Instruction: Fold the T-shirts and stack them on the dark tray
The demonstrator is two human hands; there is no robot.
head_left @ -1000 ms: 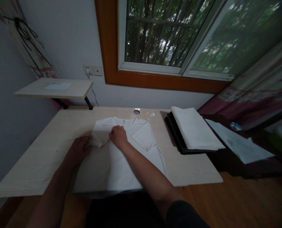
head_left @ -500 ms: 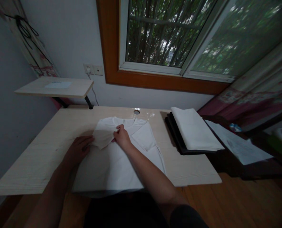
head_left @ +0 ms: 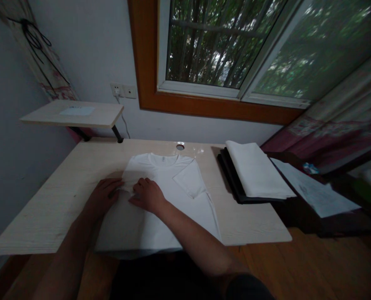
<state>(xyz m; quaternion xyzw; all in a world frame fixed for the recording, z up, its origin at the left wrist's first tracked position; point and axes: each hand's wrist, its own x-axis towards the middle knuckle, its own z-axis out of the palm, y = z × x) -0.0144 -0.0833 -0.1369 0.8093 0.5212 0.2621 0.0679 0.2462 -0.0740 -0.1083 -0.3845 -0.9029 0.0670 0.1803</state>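
Note:
A white T-shirt (head_left: 168, 216) lies spread on the table, its neckline toward the wall and its lower edge reaching the table's front edge. Its right-side sleeve is folded inward flat over the body. At the opposite sleeve, my left hand (head_left: 106, 193) is closed on the fabric along the shirt's outer edge. My right hand (head_left: 148, 195) sits just to the right of it, fingers curled down onto the same sleeve's cloth. The fingertips of both hands are partly hidden, and the fabric between them is bunched.
A folded white cloth (head_left: 257, 171) rests on folded black cloth (head_left: 231, 177) at the table's right. A raised shelf (head_left: 48, 114) with a paper stands at the back left. The wooden table (head_left: 44, 208) has a round hole at the back. A sheet (head_left: 313, 189) lies farther right.
My right hand has moved left and toward me, from near the shirt's collar to beside my left hand, and the sleeve cloth now looks gathered. My left hand has hardly moved.

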